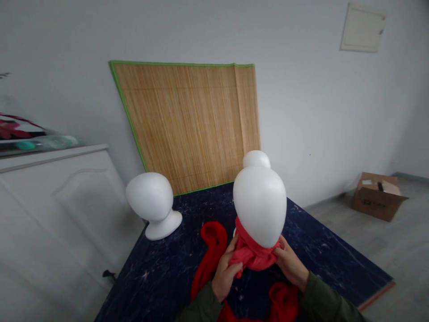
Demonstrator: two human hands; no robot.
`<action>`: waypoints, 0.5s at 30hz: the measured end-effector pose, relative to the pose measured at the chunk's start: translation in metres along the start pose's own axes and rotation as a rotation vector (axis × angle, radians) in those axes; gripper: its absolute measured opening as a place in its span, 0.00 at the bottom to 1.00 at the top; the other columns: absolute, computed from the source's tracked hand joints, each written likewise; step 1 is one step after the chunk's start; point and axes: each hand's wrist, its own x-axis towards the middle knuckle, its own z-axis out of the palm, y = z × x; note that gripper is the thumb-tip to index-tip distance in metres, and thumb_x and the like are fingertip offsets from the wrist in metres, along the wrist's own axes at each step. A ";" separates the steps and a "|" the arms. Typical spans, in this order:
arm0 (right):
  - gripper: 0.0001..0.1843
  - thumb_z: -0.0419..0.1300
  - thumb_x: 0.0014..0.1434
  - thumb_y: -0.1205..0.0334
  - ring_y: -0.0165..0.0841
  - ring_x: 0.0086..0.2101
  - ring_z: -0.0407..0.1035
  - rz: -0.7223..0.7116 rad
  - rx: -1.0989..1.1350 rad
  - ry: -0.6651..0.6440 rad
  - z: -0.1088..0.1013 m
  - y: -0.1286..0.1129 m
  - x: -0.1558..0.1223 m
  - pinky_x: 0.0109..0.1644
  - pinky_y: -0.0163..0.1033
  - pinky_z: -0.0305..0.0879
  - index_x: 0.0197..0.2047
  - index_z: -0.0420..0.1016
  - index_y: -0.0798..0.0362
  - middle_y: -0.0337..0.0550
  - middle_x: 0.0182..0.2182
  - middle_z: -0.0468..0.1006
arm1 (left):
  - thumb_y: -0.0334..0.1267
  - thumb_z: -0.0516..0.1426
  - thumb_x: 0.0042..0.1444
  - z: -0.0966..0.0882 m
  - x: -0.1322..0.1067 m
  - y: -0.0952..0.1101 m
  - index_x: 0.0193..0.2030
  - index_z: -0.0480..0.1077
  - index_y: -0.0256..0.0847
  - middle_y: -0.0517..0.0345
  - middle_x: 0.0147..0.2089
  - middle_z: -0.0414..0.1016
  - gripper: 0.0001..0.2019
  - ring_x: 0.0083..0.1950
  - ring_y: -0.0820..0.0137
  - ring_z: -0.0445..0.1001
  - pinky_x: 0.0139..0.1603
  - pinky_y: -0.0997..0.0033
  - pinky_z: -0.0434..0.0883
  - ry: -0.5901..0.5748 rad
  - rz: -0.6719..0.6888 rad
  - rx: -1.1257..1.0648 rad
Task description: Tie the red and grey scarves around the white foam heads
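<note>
A white mannequin head (pixel 259 201) stands in front of me, with a coral-red scarf (pixel 256 257) wrapped around its neck. My left hand (pixel 226 270) grips the scarf at the neck's left side, thumb on top of the cloth. On the opposite side, my right hand (pixel 288 259) pinches the scarf's edge just below the head. A darker red knitted cloth (pixel 214 241) lies on the table to the left of the head and runs under my left forearm. More red cloth (pixel 284 299) is bunched near my right wrist; whether the pieces join is hidden.
The table (pixel 161 268) has a dark blue marbled top. A second white mannequin head (pixel 150 197) stands at its left, and another (pixel 256 159) behind the nearest one. A bamboo mat (pixel 187 125) rests against the wall. A white cabinet (pixel 56 214) borders the left; a cardboard box (pixel 377 199) sits on the floor.
</note>
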 end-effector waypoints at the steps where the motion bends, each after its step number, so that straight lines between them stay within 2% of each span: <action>1: 0.40 0.61 0.43 0.66 0.41 0.45 0.67 -0.014 -0.006 -0.008 -0.002 -0.002 0.003 0.45 0.42 0.67 0.59 0.52 0.50 0.48 0.49 0.69 | 0.39 0.52 0.51 -0.001 -0.001 0.000 0.53 0.67 0.39 0.54 0.68 0.47 0.21 0.67 0.58 0.48 0.66 0.54 0.48 -0.026 0.035 0.062; 3: 0.36 0.62 0.45 0.63 0.40 0.44 0.68 -0.088 -0.043 0.022 -0.011 -0.008 0.013 0.44 0.42 0.67 0.57 0.55 0.49 0.47 0.49 0.69 | 0.42 0.53 0.52 -0.005 -0.001 -0.002 0.52 0.67 0.39 0.50 0.68 0.45 0.20 0.67 0.57 0.46 0.65 0.53 0.48 -0.036 0.077 0.234; 4: 0.35 0.62 0.45 0.61 0.40 0.44 0.68 -0.142 -0.067 0.057 -0.018 -0.011 0.021 0.43 0.41 0.67 0.57 0.56 0.49 0.47 0.49 0.69 | 0.42 0.53 0.52 -0.009 0.000 -0.003 0.53 0.65 0.38 0.47 0.68 0.46 0.21 0.67 0.58 0.47 0.65 0.52 0.48 0.006 0.076 0.344; 7: 0.38 0.63 0.43 0.58 0.38 0.42 0.69 -0.304 -0.139 0.210 -0.044 -0.023 0.053 0.43 0.41 0.68 0.57 0.55 0.50 0.47 0.48 0.70 | 0.41 0.52 0.54 -0.024 0.007 -0.009 0.59 0.55 0.35 0.40 0.66 0.50 0.26 0.67 0.57 0.48 0.64 0.50 0.48 0.258 -0.001 0.764; 9: 0.42 0.63 0.41 0.56 0.38 0.40 0.69 -0.351 -0.216 0.359 -0.065 -0.030 0.077 0.42 0.40 0.68 0.58 0.53 0.53 0.46 0.44 0.71 | 0.41 0.53 0.52 -0.036 0.012 -0.014 0.62 0.49 0.28 0.32 0.65 0.49 0.33 0.66 0.53 0.48 0.63 0.50 0.50 0.368 -0.106 1.012; 10: 0.43 0.62 0.40 0.54 0.38 0.39 0.70 -0.350 -0.266 0.438 -0.075 -0.033 0.088 0.42 0.40 0.69 0.58 0.52 0.54 0.46 0.43 0.72 | 0.41 0.55 0.50 -0.042 0.013 -0.015 0.62 0.48 0.25 0.29 0.64 0.49 0.36 0.65 0.49 0.50 0.61 0.50 0.53 0.370 -0.182 1.104; 12: 0.43 0.59 0.39 0.52 0.38 0.37 0.70 -0.321 -0.359 0.556 -0.091 -0.035 0.105 0.40 0.40 0.70 0.58 0.51 0.56 0.47 0.40 0.72 | 0.42 0.56 0.49 -0.051 0.014 -0.017 0.59 0.55 0.23 0.25 0.61 0.54 0.34 0.60 0.45 0.58 0.56 0.51 0.60 0.317 -0.334 1.214; 15: 0.43 0.58 0.39 0.50 0.42 0.39 0.69 -0.290 -0.481 0.639 -0.104 -0.032 0.119 0.42 0.44 0.68 0.57 0.51 0.58 0.51 0.41 0.71 | 0.36 0.53 0.52 -0.057 0.011 -0.019 0.47 0.68 0.29 0.33 0.51 0.67 0.17 0.52 0.49 0.67 0.51 0.54 0.64 0.260 -0.410 1.254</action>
